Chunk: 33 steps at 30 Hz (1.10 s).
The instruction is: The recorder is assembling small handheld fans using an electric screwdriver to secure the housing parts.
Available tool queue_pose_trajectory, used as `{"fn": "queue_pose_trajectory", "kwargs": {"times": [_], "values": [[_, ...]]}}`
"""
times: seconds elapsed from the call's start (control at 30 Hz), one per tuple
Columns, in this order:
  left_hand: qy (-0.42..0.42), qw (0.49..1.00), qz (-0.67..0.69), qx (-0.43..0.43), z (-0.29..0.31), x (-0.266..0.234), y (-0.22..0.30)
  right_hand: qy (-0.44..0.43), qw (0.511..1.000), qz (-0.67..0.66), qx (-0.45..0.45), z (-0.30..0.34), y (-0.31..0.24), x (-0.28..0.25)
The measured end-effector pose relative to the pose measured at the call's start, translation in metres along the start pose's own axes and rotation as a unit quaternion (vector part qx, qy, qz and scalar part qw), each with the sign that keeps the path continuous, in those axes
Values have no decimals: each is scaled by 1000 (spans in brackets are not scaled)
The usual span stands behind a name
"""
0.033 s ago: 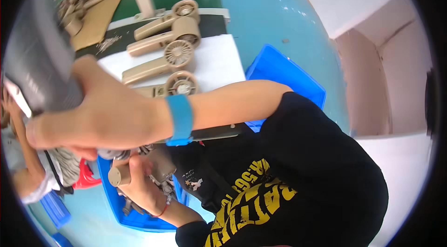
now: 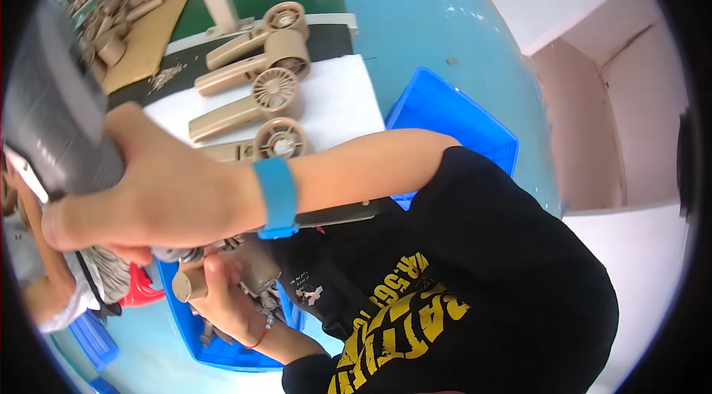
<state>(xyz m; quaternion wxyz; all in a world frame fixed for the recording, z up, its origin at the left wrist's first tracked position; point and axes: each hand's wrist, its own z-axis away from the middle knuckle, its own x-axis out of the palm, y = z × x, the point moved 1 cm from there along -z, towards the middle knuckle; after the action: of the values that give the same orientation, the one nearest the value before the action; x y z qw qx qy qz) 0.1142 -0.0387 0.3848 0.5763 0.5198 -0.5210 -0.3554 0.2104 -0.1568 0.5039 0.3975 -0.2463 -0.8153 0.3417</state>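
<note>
My right hand, with a blue wristband, is wrapped round a dark grey cordless power screwdriver. The tool's metal nose comes out below this hand, close above my left hand. That left hand, wearing a red string bracelet, grips a tan handheld fan body; its round end shows left of the thumb and a wider part lies right of the fingers. Whether the bit touches the fan body is hidden. Both hands are over a blue bin holding several small grey-tan parts.
Several tan handheld fans lie in a row on a white sheet on the bench. Beyond is a brown board beside piled tan parts. Another blue bin stands to the right. At far left, another person's arm shows.
The view has shifted slightly, so the bench and fans appear a little further left. The screwdriver shows less blur. Both grips stay the same.
</note>
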Motion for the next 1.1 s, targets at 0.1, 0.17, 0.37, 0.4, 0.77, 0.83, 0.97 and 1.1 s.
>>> {"fn": "queue_pose_trajectory", "kwargs": {"times": [0.1, 0.17, 0.37, 0.4, 0.77, 0.83, 0.97, 1.1], "values": [[-77, 996, 28, 29, -3, -1, -2, -19, 998, -52, 2, 1, -10, -1], [-113, 992, 43, 47, -7, 3, 1, -40, 995, -86, 2, -1, -13, -5], [22, 998, -54, -20, 7, 1, 15, -62, 994, -55, 71, 0, 2, 7], [4, 997, -73, 12, 4, 2, 9, -39, 994, -57, 83, 4, 0, 2], [10, 994, -57, 97, 8, -4, 24, -185, 981, -58, -6, -20, -37, -2], [-12, 982, -133, 136, -4, 5, 30, -265, 963, -54, 20, -31, -62, 6], [-33, 984, -122, 129, -4, 1, 29, -199, 963, -183, 6, -26, -47, 1], [-27, 984, -127, 121, 1, -3, 25, -246, 961, -113, 59, -18, -35, 9]]}}
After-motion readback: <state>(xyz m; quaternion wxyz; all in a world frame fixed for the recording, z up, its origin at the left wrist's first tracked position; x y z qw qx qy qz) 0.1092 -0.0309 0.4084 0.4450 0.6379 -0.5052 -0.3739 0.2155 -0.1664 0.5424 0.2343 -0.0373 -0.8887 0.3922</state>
